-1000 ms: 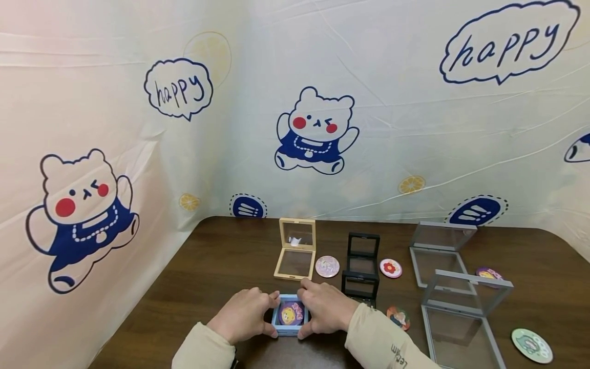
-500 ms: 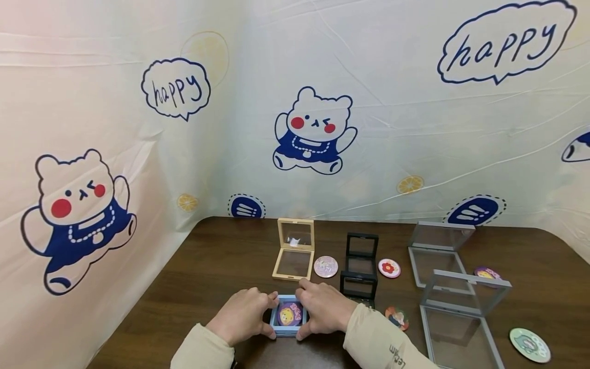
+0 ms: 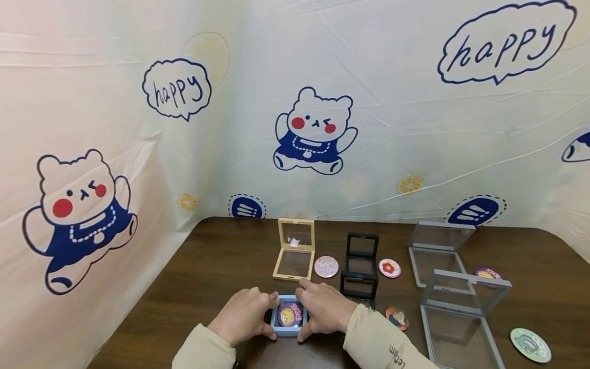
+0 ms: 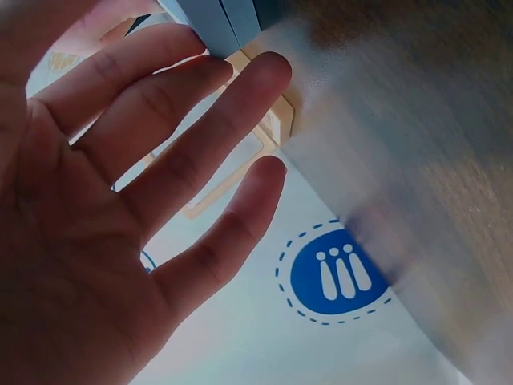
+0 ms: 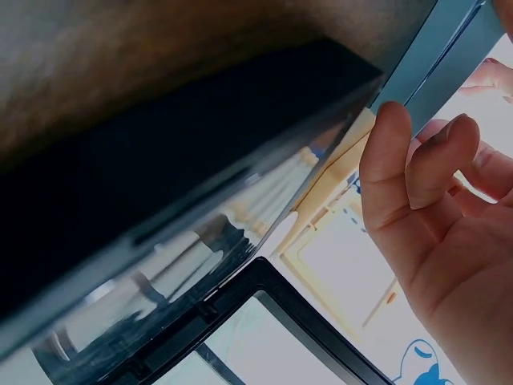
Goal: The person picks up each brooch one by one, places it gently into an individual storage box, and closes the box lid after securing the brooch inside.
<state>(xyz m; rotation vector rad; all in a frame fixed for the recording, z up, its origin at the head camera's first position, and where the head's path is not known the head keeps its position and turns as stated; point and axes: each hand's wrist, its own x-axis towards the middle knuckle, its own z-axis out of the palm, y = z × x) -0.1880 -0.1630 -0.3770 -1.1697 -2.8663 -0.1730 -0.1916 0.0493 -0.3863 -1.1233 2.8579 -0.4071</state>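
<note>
A small blue display frame (image 3: 288, 332) lies flat on the brown table in front of me. Through its window shows a round purple badge (image 3: 289, 314) with a yellow cartoon animal. My left hand (image 3: 244, 313) holds the frame's left side, thumb at the near corner and index finger at the far one. Opposite it, my right hand (image 3: 324, 307) grips the right side the same way. In the left wrist view the frame's edge (image 4: 216, 20) has a seam along it; the other fingers extend beside it. The right wrist view also catches the blue edge (image 5: 449, 48).
Behind stand an open beige frame (image 3: 296, 222) and a pale pink badge (image 3: 326, 267). Rightward are two open black frames (image 3: 362, 236), a flower badge (image 3: 390, 268), two open grey frames (image 3: 475, 277) and several badges, including a green one (image 3: 530, 345). A printed curtain (image 3: 387, 102) hangs behind.
</note>
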